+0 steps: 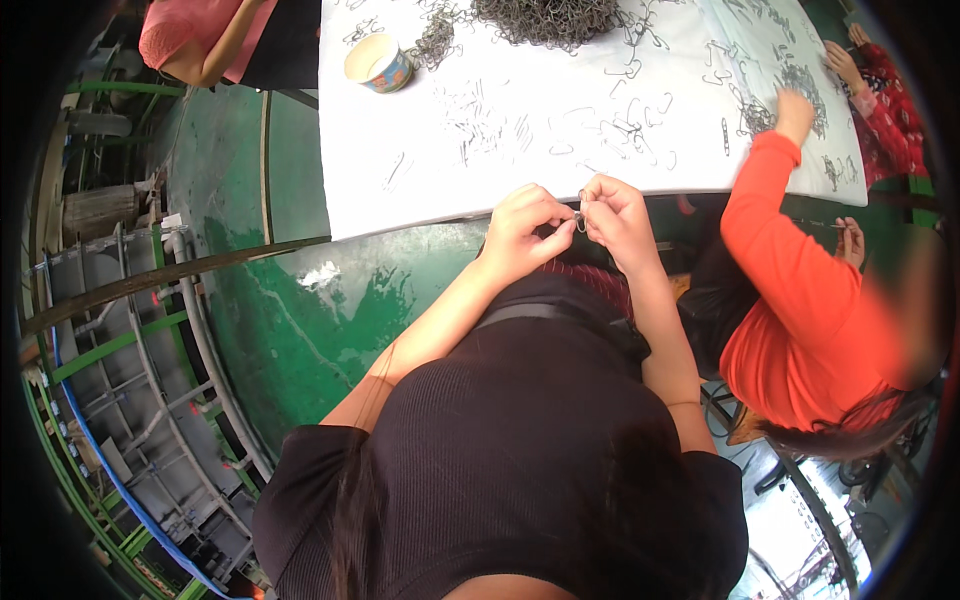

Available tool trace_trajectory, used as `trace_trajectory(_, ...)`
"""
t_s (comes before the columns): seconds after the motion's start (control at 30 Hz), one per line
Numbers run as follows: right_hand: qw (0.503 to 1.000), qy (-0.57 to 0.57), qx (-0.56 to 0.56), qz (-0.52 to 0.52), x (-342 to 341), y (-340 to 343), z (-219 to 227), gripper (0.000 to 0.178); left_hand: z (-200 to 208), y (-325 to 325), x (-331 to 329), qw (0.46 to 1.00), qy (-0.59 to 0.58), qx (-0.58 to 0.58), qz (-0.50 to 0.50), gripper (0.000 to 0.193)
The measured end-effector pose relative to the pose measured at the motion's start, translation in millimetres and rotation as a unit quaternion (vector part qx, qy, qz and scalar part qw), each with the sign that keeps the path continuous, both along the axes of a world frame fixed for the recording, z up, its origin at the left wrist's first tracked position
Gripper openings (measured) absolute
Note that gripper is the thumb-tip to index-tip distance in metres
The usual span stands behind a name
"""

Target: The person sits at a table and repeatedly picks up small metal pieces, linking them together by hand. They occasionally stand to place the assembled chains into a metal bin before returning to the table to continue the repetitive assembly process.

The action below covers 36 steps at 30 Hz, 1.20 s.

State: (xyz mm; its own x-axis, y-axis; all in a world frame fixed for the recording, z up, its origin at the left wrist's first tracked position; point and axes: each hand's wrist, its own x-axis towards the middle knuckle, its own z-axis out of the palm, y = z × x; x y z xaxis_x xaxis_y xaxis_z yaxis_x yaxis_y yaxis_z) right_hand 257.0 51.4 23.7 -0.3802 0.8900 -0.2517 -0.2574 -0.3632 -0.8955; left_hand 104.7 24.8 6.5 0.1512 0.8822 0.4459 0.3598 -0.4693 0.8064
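Just in front of the table's near edge, my left hand (528, 230) and my right hand (618, 224) meet, fingertips almost touching. Each is closed in a pinch. Between them is a small bent wire hook (580, 222), partly covered by the fingers; which hand bears more of it is hard to see. On the white-covered table (400, 140) beyond lie scattered loose wire hooks (628, 128). Thin straight wire pieces (478, 122) are spread left of those. A large heap of dark wire hooks (545, 20) sits at the far edge of view.
A paper tub (378, 64) stands at the table's far left beside a smaller hook pile (434, 42). On my right, a co-worker's orange sleeve (775, 200) reaches over the table to another pile. Other people sit at far left and far right. Metal racks (150, 370) line the left.
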Motion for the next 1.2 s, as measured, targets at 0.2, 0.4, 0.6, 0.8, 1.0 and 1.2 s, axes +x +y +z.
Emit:
trace_trajectory(0.2,0.987,-0.012,0.137,-0.087,-3,-5,-9,0.008,-3,9,3,0.999,-0.003,0.003,-0.052,0.008)
trace_trajectory(0.4,0.960,-0.103,0.241,-0.101,2,-7,-11,0.006,-6,11,1,0.998,-0.003,-0.020,-0.053,0.012)
trace_trajectory(0.6,0.859,-0.201,0.447,-0.150,0,-9,12,0.012,-30,32,-5,0.988,-0.065,-0.096,0.101,0.022)
trace_trajectory(0.8,0.858,-0.200,0.453,-0.136,0,-10,10,0.014,-86,96,-31,0.939,0.217,-0.074,0.257,0.019)
trace_trajectory(1.0,0.869,-0.218,0.433,-0.100,4,-12,11,0.013,-76,117,-37,0.922,0.269,-0.153,0.232,0.012)
trace_trajectory(1.2,0.873,-0.238,0.416,-0.096,9,-9,11,0.011,-26,88,-30,0.922,-0.184,-0.327,0.095,0.014)
